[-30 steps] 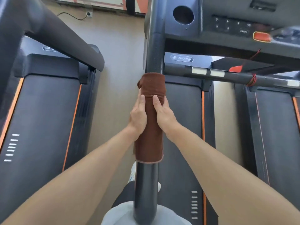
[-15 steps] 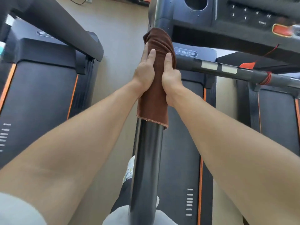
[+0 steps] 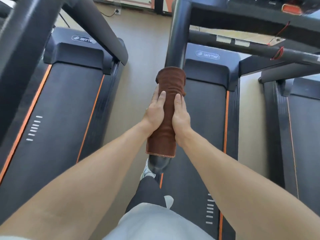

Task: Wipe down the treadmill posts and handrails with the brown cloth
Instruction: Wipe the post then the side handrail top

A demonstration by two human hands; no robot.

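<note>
The brown cloth is wrapped round the dark grey handrail of the middle treadmill, covering its lower stretch close to me. My left hand grips the cloth from the left and my right hand grips it from the right. Both thumbs lie along the top, and the fingers go out of sight round the tube. Just below the cloth's hemmed edge the rail's bare rounded end shows. Above the cloth the rail rises bare to the console.
A crossbar with pale tape patches and a red cord branches right from the rail. The console's orange button is at top right. Another treadmill's handrail stands left across a beige floor strip. My shoe is below.
Both hands and the cloth slid up the rail to the console junction half a second ago, then came back down toward me to the rail's near end.
</note>
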